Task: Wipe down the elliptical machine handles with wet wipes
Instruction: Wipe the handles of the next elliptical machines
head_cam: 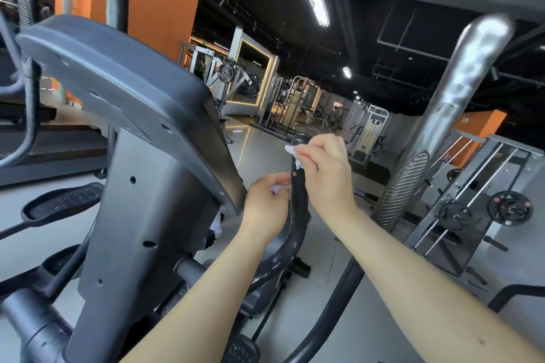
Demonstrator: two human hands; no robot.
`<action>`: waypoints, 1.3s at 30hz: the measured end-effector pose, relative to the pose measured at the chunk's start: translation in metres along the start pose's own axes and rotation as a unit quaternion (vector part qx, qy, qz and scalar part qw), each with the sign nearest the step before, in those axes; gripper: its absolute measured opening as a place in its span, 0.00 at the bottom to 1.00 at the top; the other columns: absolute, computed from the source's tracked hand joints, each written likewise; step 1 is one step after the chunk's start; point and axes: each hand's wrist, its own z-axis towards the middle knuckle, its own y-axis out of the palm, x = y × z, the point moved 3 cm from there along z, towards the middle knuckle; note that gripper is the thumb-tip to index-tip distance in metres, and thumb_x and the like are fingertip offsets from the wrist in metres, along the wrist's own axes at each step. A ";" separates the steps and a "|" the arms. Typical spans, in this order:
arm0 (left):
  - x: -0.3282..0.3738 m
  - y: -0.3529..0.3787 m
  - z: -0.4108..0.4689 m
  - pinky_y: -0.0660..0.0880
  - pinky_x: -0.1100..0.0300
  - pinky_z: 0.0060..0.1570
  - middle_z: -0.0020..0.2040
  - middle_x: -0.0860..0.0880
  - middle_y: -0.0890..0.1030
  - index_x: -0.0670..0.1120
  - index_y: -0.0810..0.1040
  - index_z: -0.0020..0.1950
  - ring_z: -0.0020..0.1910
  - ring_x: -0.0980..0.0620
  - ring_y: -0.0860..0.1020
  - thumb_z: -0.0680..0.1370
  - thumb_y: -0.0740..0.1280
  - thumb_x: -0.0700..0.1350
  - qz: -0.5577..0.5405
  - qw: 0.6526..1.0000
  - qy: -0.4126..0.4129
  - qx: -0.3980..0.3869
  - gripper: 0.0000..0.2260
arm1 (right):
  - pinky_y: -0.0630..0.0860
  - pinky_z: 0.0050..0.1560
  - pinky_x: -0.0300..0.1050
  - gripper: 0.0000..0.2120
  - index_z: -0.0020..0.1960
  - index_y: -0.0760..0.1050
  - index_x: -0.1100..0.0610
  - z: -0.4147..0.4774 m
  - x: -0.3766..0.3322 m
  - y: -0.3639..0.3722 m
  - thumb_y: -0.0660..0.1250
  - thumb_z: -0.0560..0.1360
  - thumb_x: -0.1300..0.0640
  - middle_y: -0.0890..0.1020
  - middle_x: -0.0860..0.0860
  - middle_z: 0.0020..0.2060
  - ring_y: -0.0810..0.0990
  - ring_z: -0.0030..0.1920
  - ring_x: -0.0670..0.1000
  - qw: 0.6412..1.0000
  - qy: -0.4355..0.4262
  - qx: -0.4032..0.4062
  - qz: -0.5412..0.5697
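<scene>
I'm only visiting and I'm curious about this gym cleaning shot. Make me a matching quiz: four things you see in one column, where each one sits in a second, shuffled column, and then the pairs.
Things:
1. wet wipe
2. black handle
3. left hand
4. silver swing arm

Places:
A. rising at the far right of the view
B. pinched by the right hand near the handle's top
C. upright between the two hands
D. just left of the handle, lower than the right hand

Pairs: 1-B, 2-C, 3-D, 4-A.
</scene>
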 end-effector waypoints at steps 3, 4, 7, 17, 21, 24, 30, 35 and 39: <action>-0.003 -0.001 0.000 0.76 0.64 0.52 0.53 0.61 0.82 0.53 0.81 0.59 0.49 0.58 0.80 0.81 0.59 0.35 -0.010 1.000 -0.007 -0.010 0.17 | 0.67 0.54 0.29 0.07 0.51 0.85 0.61 -0.008 0.000 0.006 0.70 0.78 0.68 0.75 0.50 0.48 0.74 0.52 0.52 0.999 0.026 -0.023 0.008; -0.003 -0.002 0.000 0.76 0.62 0.51 0.53 0.61 0.82 0.54 0.81 0.58 0.47 0.57 0.80 0.81 0.59 0.35 -0.011 1.000 -0.005 -0.011 0.17 | 0.67 0.55 0.29 0.07 0.52 0.85 0.61 -0.010 -0.001 0.007 0.70 0.78 0.68 0.75 0.48 0.49 0.75 0.53 0.52 0.999 0.030 -0.027 0.008; -0.007 -0.002 0.003 0.76 0.64 0.44 0.51 0.61 0.82 0.55 0.81 0.57 0.42 0.59 0.80 0.81 0.59 0.35 -0.014 1.000 -0.009 -0.012 0.18 | 0.69 0.53 0.30 0.07 0.52 0.85 0.59 -0.013 0.001 0.007 0.70 0.78 0.67 0.77 0.49 0.48 0.76 0.51 0.50 1.000 0.019 -0.024 -0.002; -0.010 0.000 -0.002 0.73 0.68 0.35 0.46 0.54 0.83 0.54 0.82 0.59 0.37 0.58 0.77 0.81 0.59 0.37 -0.044 0.999 -0.018 -0.024 0.17 | 0.67 0.48 0.31 0.05 0.49 0.85 0.60 -0.034 0.004 0.004 0.71 0.78 0.67 0.73 0.48 0.45 0.72 0.45 0.43 0.995 0.039 -0.085 0.019; -0.012 0.001 -0.001 0.73 0.71 0.33 0.51 0.51 0.84 0.54 0.81 0.62 0.31 0.62 0.78 0.81 0.59 0.37 -0.039 0.999 -0.029 -0.020 0.18 | 0.70 0.48 0.31 0.03 0.50 0.83 0.62 -0.003 -0.006 0.002 0.71 0.79 0.66 0.74 0.50 0.48 0.73 0.47 0.44 0.997 0.024 -0.071 0.023; -0.012 0.001 -0.003 0.75 0.67 0.39 0.49 0.52 0.85 0.60 0.81 0.56 0.35 0.59 0.79 0.80 0.60 0.37 -0.043 0.999 -0.017 -0.012 0.19 | 0.74 0.46 0.39 0.01 0.48 0.84 0.60 -0.015 0.000 0.007 0.73 0.78 0.64 0.73 0.48 0.48 0.75 0.49 0.51 0.997 0.046 -0.054 0.025; -0.021 0.003 0.000 0.78 0.59 0.43 0.46 0.49 0.86 0.59 0.83 0.58 0.42 0.54 0.82 0.80 0.59 0.36 -0.043 0.999 -0.026 -0.015 0.21 | 0.68 0.47 0.32 0.04 0.45 0.84 0.61 -0.057 0.013 0.012 0.74 0.75 0.68 0.75 0.48 0.44 0.74 0.46 0.50 0.996 0.061 -0.058 0.012; -0.022 0.005 -0.004 0.77 0.62 0.57 0.56 0.52 0.84 0.51 0.82 0.63 0.55 0.54 0.81 0.82 0.60 0.36 -0.077 0.996 -0.043 -0.015 0.17 | 0.69 0.44 0.35 0.08 0.43 0.82 0.56 -0.083 0.017 0.014 0.73 0.76 0.67 0.72 0.44 0.42 0.72 0.43 0.44 0.981 0.136 -0.136 0.030; -0.017 0.003 -0.006 0.65 0.67 0.26 0.36 0.50 0.82 0.53 0.83 0.58 0.23 0.58 0.68 0.81 0.56 0.34 -0.073 0.996 -0.039 -0.017 0.21 | 0.69 0.47 0.31 0.12 0.41 0.81 0.52 -0.029 0.001 -0.010 0.71 0.76 0.68 0.74 0.50 0.44 0.73 0.46 0.39 0.991 0.107 -0.053 0.061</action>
